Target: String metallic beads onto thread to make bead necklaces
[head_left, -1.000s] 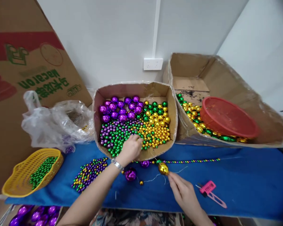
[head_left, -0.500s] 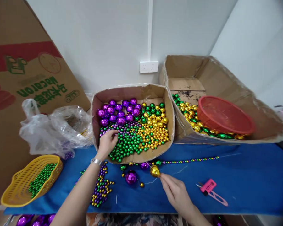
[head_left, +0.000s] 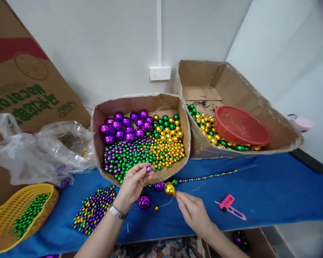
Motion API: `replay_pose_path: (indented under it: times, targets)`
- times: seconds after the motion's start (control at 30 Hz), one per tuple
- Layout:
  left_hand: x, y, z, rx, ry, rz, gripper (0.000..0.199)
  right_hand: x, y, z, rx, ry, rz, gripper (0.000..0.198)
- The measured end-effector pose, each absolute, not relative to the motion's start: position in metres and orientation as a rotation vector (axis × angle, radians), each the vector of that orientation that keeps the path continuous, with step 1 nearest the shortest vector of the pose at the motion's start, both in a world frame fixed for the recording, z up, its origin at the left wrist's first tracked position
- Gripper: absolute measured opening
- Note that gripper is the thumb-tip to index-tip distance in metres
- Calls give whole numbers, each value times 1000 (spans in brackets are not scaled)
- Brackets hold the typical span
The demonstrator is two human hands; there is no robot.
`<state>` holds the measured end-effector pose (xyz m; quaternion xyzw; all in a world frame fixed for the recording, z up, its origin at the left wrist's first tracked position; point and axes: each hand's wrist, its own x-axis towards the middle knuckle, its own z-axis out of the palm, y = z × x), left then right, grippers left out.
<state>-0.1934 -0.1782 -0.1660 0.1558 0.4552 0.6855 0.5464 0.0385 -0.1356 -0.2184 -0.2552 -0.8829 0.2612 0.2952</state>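
Observation:
My left hand (head_left: 136,182) pinches a small purple bead (head_left: 149,169) just over the front rim of the bead box (head_left: 187,143). My right hand (head_left: 192,208) is closed at a large gold bead (head_left: 169,189), with a thin pale string (head_left: 159,178) rising from it toward the purple bead. Whether the string passes through the purple bead I cannot tell. Close by on the blue cloth lie a large purple bead (head_left: 143,201), a small gold bead (head_left: 156,208) and a strung line of small beads (head_left: 204,177). Inside the box are purple, green and gold beads of several sizes.
A larger carton (head_left: 244,86) at the right holds beads and a red basin (head_left: 242,125). A pink cutter (head_left: 228,206) lies on the blue cloth (head_left: 271,190). On the left are a yellow basket (head_left: 50,211) of green beads, loose beads (head_left: 94,208) and clear plastic bags (head_left: 21,154).
My left hand has come out of the box toward my right hand, now with a purple bead in its fingers. My right hand stays at the gold bead. The view has shifted to the right.

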Motion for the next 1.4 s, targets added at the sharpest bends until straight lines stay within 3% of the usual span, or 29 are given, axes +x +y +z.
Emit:
replay_pose_path:
  times: [0.53,0.77,0.9,1.1,1.4]
  targets:
    - [-189,-184,-178,456,1076,1579,29,41,-134,-223,-685,-2387,662,26]
    - [-194,-188,-174,783,1297,1489,27,41,-132,-228,-713,-2488,604,27]
    - [-190,-184,-174,893,1281,1385,40,36,-134,-228,-725,-2474,634,28]
    - [-194,-160,-176,795,1103,1544,44,43,-126,-228,-712,-2323,684,23]
    - [-201,-73,-197,1542,1872,1294,21,53,-122,-234,-752,-2262,771,21]
